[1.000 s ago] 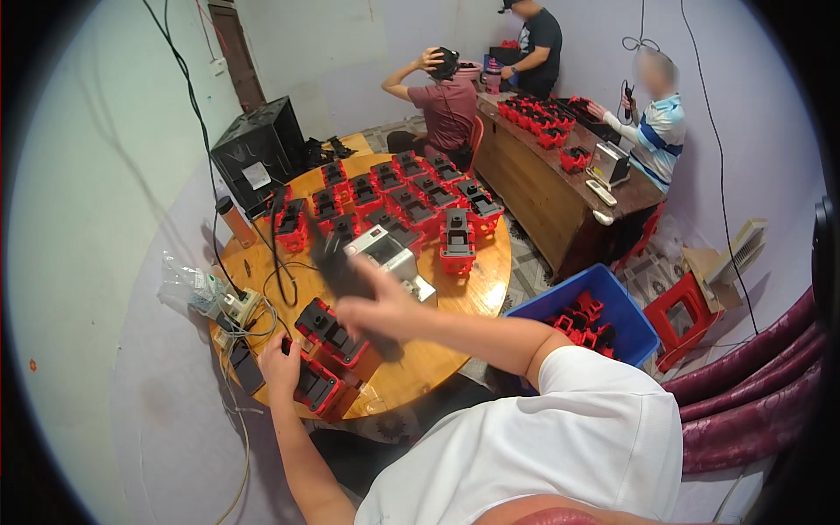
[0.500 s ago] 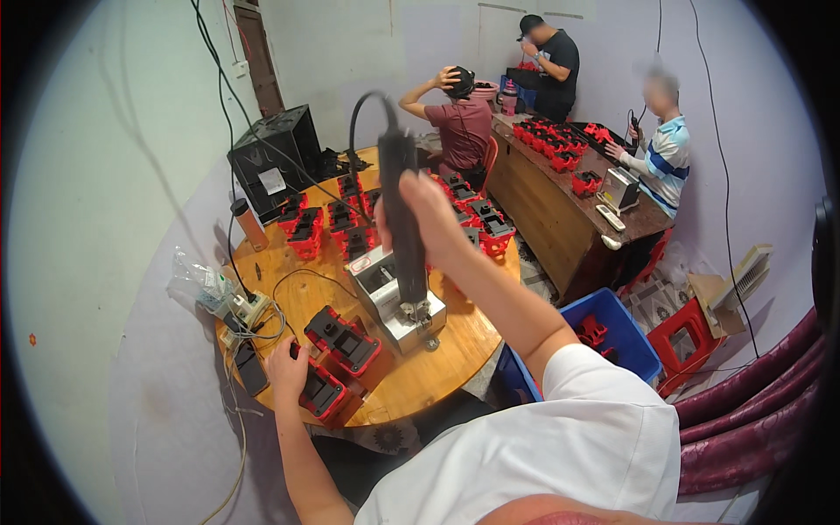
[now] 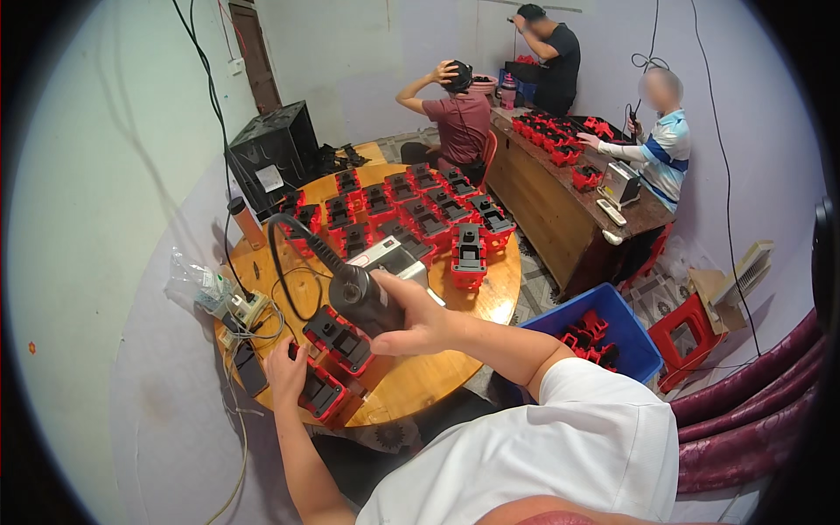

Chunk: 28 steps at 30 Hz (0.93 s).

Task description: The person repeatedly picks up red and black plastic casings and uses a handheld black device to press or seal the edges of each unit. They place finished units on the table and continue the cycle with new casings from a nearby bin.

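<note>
My right hand (image 3: 416, 317) is wrapped round a black corded electric screwdriver (image 3: 360, 296), held tilted over the front of the round wooden table. The tool's tip is hidden. Below and beside it lie two red-and-black plastic assemblies: a farther assembly (image 3: 337, 337) and a nearer assembly (image 3: 322, 391). My left hand (image 3: 286, 372) rests at the left end of the nearer one, fingers curled round a small black part there. Behind my right hand stands a silver box-shaped machine (image 3: 385, 254), partly covered by the hand and the tool.
Several finished-looking red-and-black assemblies (image 3: 426, 217) stand in rows across the table (image 3: 481, 328). At the left are a power strip (image 3: 249, 306), cables, a phone (image 3: 250, 369) and a bottle (image 3: 247, 223). A blue crate (image 3: 634, 328) holds red parts. Three people work beyond, around a long counter (image 3: 542, 214).
My right hand has drawn the screwdriver back from the silver machine, toward me and left, over the near assemblies. The tool has tipped from upright. My left hand has stayed in place.
</note>
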### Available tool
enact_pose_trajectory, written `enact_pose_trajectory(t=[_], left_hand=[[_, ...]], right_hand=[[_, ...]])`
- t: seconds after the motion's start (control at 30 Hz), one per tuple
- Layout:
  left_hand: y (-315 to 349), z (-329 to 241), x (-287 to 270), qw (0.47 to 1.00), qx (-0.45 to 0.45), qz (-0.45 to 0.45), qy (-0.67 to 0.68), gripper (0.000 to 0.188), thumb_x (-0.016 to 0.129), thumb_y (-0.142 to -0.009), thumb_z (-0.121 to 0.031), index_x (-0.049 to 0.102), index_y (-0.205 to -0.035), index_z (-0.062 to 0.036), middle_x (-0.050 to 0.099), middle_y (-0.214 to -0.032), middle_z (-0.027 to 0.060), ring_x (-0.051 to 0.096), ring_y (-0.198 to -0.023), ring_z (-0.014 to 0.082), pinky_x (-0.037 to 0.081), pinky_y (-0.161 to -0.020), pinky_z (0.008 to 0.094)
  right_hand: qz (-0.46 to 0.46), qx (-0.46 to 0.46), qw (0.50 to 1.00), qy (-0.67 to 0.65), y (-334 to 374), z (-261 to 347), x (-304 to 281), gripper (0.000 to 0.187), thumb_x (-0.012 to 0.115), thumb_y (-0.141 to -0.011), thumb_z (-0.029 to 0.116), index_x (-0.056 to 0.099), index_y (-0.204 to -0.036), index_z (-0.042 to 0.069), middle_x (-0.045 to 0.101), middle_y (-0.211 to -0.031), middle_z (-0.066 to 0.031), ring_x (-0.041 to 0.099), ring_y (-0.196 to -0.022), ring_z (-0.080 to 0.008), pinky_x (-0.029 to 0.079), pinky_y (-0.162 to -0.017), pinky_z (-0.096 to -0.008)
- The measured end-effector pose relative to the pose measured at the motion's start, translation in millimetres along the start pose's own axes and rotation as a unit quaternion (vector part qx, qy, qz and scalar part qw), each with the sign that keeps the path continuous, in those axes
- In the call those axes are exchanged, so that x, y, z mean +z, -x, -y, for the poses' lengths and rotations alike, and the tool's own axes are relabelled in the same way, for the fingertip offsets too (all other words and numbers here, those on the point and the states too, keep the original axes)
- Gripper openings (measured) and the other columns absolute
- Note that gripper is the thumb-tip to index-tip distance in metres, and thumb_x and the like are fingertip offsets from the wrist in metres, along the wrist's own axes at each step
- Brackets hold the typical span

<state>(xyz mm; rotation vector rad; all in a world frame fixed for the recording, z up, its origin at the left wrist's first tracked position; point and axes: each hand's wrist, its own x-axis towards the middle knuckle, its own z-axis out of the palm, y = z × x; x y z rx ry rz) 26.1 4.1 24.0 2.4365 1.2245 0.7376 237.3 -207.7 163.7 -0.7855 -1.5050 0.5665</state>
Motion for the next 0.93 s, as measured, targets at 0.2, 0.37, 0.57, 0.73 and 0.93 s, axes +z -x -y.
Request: enact_pose_trajectory(t=[0.2, 0.37, 0.57, 0.73, 0.93], left_hand=[[-1.8, -4.5, -3.7, 1.0, -0.012, 0.026, -0.014, 0.041, 0.063, -0.086, -0.035, 0.064, -0.113, -0.0033, 0.066, -0.108, 0.0166, 0.057, -0.106, 0.0335, 0.037, -0.098, 0.0412], [1.9, -5.4, -2.9, 1.0, -0.006, -0.002, -0.003, 0.044, 0.064, -0.085, -0.036, 0.064, -0.114, -0.0028, 0.066, -0.108, 0.0179, 0.058, -0.106, 0.034, 0.037, -0.099, 0.0413], [-0.5, 4.8, 4.5, 1.0, 0.018, -0.02, -0.006, 0.044, 0.064, -0.085, -0.036, 0.064, -0.114, -0.0032, 0.066, -0.106, 0.0184, 0.059, -0.103, 0.0346, 0.038, -0.097, 0.042], [0.1, 3.0, 3.5, 1.0, 0.012, -0.021, -0.002, 0.042, 0.065, -0.084, -0.035, 0.065, -0.112, -0.0033, 0.067, -0.103, 0.0169, 0.06, -0.101, 0.0341, 0.039, -0.096, 0.0425], [-1.8, 8.3, 6.1, 0.999, 0.023, -0.023, -0.006, 0.042, 0.065, -0.084, -0.035, 0.065, -0.114, -0.0049, 0.067, -0.103, 0.0168, 0.06, -0.101, 0.033, 0.039, -0.095, 0.0424]], right_hand=[[-0.009, 0.064, 0.996, -0.054, 12.8, -18.6, 12.4, 0.047, 0.073, -0.085, 0.027, 0.048, -0.115, 0.0, 0.053, -0.084, -0.0008, 0.052, -0.071, -0.0072, 0.044, -0.062, -0.0234], [-0.029, 0.165, 0.984, -0.066, 21.8, -26.6, 21.4, 0.039, 0.069, -0.089, 0.029, 0.049, -0.109, 0.002, 0.054, -0.081, -0.0015, 0.054, -0.065, -0.0067, 0.045, -0.058, -0.0233], [-0.064, 0.201, 0.976, -0.045, 27.8, -39.5, 23.9, 0.042, 0.069, -0.088, 0.032, 0.049, -0.11, 0.003, 0.055, -0.08, -0.002, 0.056, -0.064, -0.008, 0.046, -0.057, -0.0235], [-0.095, 0.191, 0.976, -0.045, 26.4, -42.9, 22.0, 0.046, 0.07, -0.088, 0.031, 0.047, -0.116, 0.003, 0.055, -0.081, -0.0025, 0.055, -0.061, -0.0079, 0.046, -0.055, -0.0234], [-0.128, 0.089, 0.983, -0.099, -52.1, -18.3, -44.2, 0.088, 0.068, -0.088, 0.021, 0.009, -0.153, 0.013, 0.059, -0.089, -0.0099, 0.06, -0.057, -0.0141, 0.049, -0.048, -0.0271]])
